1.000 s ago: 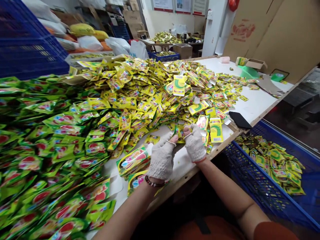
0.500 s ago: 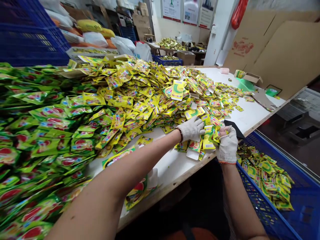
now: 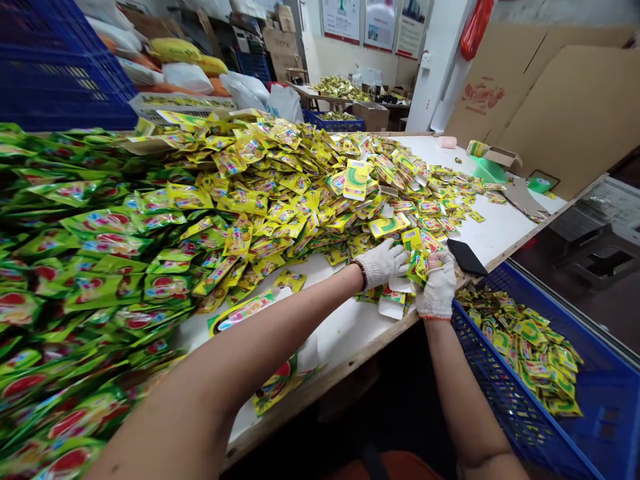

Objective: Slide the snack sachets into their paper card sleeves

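Both my hands wear white knit gloves and meet near the front edge of the white table (image 3: 500,230). My left hand (image 3: 383,262) reaches across with its fingers curled on small yellow-green sachets (image 3: 417,261) at the pile's near edge. My right hand (image 3: 439,290) is closed round a bunch of the same sachets, thumb up. A large heap of yellow sachets (image 3: 280,180) fills the table's middle. White-backed packets (image 3: 393,303) lie just under my hands.
A mound of green packets with red print (image 3: 85,280) covers the left. A blue crate (image 3: 590,400) holding sachets stands low at the right. A black phone (image 3: 466,257) lies by my right hand. Cardboard sheets (image 3: 575,107) lean at the back right; blue crates (image 3: 55,73) stack far left.
My hands moved from the table's near middle to the right front edge and gathered sachets. Over the last half second my right hand drew in toward the left one.
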A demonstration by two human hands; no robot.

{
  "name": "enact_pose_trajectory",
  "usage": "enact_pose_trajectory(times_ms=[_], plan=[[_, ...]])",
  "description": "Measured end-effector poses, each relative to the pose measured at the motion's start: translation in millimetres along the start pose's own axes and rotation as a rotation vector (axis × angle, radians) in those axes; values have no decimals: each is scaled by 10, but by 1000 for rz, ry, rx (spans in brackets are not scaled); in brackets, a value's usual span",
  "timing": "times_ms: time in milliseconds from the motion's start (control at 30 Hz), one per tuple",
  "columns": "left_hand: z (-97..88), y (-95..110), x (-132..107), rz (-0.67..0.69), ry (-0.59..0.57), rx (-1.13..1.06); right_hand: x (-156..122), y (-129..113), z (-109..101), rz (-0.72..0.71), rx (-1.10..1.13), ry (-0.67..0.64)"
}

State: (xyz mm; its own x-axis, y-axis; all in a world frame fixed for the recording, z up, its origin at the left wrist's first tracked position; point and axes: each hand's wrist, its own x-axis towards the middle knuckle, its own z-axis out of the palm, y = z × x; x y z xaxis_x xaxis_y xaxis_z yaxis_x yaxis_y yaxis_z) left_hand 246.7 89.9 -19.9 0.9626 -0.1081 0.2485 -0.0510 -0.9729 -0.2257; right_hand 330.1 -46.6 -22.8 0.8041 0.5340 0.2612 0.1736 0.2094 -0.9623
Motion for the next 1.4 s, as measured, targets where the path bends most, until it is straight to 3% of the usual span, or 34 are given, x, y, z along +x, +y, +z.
enact_pose_trajectory(times_ms=[100, 200, 367, 567, 733, 833, 1000, 1100, 1233, 1333, 1400], plan=[[6, 18, 131, 27, -1, -8, -5, -62, -91, -14, 50, 105], [-101, 29, 108, 25, -50, 0, -13, -85, -175, -39, 24, 119], [-357, 129, -157, -188, -176, -178, -88, -53, -151, -64, -118, 112], [-685, 470, -606, -617, -137, -181, -235, -76, 9, -163, -313, -43], [-770, 750, -957, -780, -22, -114, -382, -116, 149, -207, -341, -172], [-756, 833, -1098, -868, 63, -107, -435, -150, 189, -252, -388, -329], [-771, 857, -1250, -866, 111, -63, -428, -269, 185, -353, -536, -594], [-790, 866, -1298, -841, 114, -53, -423, -325, 219, -444, -614, -674], [-781, 914, -1319, -821, 132, -15, -449, -300, 349, -561, -653, -617], [-756, 938, -1343, -834, 130, 19, -531, -259, 463, -551, -692, -518], [-741, 924, -1380, -858, 113, 28, -601, -250, 505, -521, -705, -530]])
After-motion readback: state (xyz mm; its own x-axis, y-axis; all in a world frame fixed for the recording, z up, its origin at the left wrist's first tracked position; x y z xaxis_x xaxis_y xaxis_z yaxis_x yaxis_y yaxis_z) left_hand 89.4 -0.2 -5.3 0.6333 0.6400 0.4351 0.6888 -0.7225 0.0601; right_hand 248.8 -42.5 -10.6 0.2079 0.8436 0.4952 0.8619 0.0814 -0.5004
